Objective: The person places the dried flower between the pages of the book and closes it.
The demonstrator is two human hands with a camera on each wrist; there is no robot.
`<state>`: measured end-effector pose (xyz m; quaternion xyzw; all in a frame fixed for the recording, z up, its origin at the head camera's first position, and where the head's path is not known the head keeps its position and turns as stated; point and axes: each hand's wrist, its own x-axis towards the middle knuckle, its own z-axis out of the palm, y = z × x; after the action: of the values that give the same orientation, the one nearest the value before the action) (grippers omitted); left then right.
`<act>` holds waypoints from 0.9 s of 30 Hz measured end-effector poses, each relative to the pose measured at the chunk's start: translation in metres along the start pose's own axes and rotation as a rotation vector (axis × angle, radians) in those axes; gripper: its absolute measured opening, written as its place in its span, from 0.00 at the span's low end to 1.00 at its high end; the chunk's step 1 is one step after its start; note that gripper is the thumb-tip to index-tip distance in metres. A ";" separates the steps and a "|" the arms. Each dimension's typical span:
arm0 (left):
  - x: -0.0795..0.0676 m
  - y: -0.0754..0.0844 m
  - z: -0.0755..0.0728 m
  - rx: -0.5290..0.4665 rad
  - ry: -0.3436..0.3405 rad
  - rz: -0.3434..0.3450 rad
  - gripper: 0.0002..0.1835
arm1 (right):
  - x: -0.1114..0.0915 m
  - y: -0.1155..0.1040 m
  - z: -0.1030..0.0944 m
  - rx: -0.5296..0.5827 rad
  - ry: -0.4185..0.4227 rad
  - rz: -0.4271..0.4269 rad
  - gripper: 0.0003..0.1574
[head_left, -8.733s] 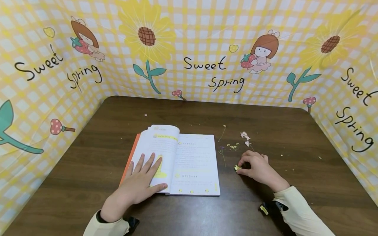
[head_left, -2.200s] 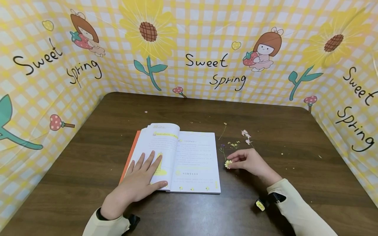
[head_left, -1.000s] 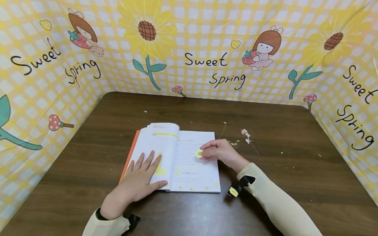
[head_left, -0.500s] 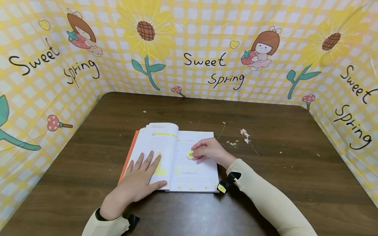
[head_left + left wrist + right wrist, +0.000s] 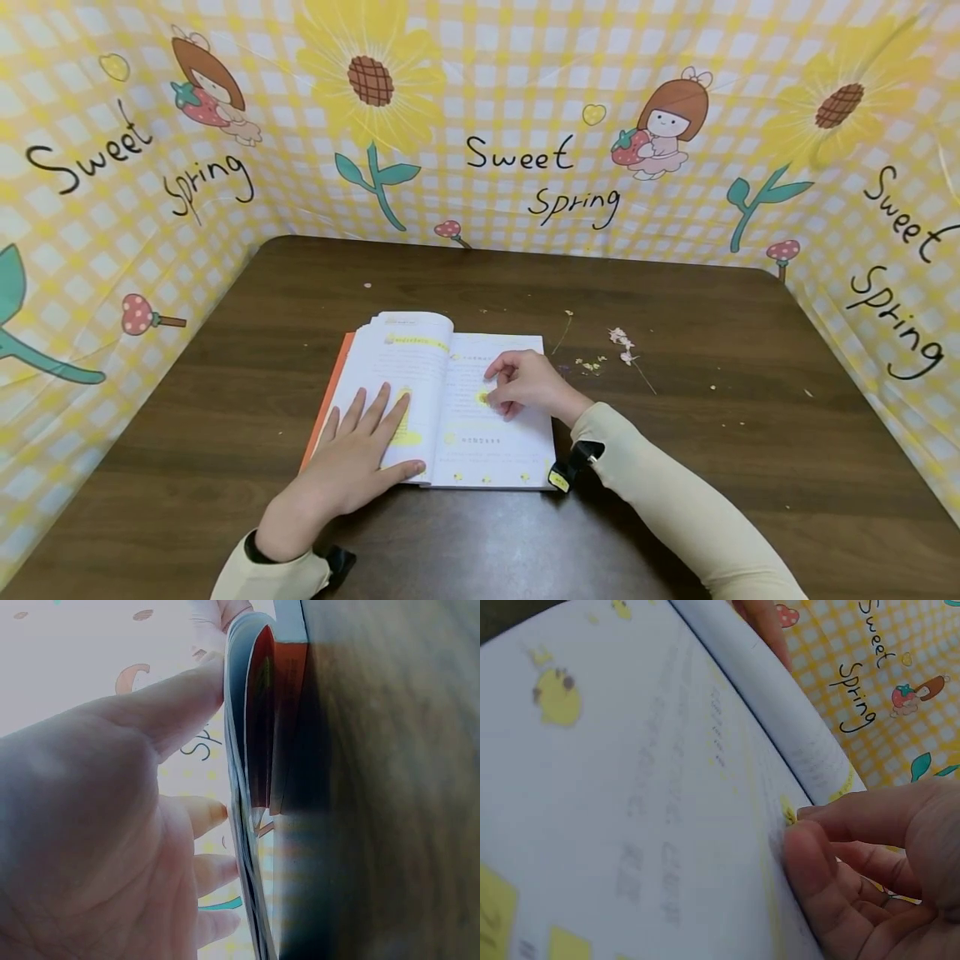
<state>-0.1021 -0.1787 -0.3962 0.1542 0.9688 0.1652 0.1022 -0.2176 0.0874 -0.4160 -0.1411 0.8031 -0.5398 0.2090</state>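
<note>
An open book (image 5: 497, 454) with an orange cover edge lies on the table. My left hand (image 5: 352, 467) rests spread on its left page, fingers straight; the left wrist view shows the palm (image 5: 97, 825) beside the curved page edges (image 5: 240, 750). On the right page lies a small yellow flower (image 5: 482, 398), partly covered by my right hand (image 5: 536, 387). The right thumb touches or nearly touches the flower, while the index finger stands apart from the thumb. In the right wrist view, the flower (image 5: 789, 811) shows just beyond the fingertips.
Right of the book lie a thin stemmed flower (image 5: 567, 325), small yellow-green blossoms (image 5: 590, 365) and pink flowers (image 5: 621, 337) with a stem. Loose petals are scattered over the dark wooden table (image 5: 225, 400). A checked cloth (image 5: 525, 75) stands around the back and sides.
My right hand has carried the yellow flower from the table leftward onto the right page. Since half a second ago its index finger has parted from the flower. The left hand stays put.
</note>
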 end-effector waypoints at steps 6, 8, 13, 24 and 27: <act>0.000 0.001 0.000 0.004 -0.004 -0.003 0.48 | -0.009 -0.003 -0.003 -0.018 -0.004 -0.038 0.21; -0.001 0.001 0.000 0.003 -0.004 -0.005 0.48 | -0.015 -0.004 -0.004 -0.045 0.000 -0.065 0.25; -0.001 0.001 0.000 0.000 -0.011 -0.009 0.48 | -0.036 -0.008 -0.005 -0.230 -0.003 -0.196 0.31; -0.006 -0.017 -0.005 0.101 -0.007 0.023 0.47 | -0.081 -0.001 -0.009 -0.758 -0.136 -0.453 0.37; -0.007 -0.027 -0.006 0.121 -0.010 0.045 0.47 | -0.090 0.003 -0.006 -0.896 -0.165 -0.449 0.42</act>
<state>-0.1045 -0.2066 -0.3994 0.1825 0.9728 0.1076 0.0937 -0.1422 0.1345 -0.4005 -0.4281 0.8865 -0.1612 0.0693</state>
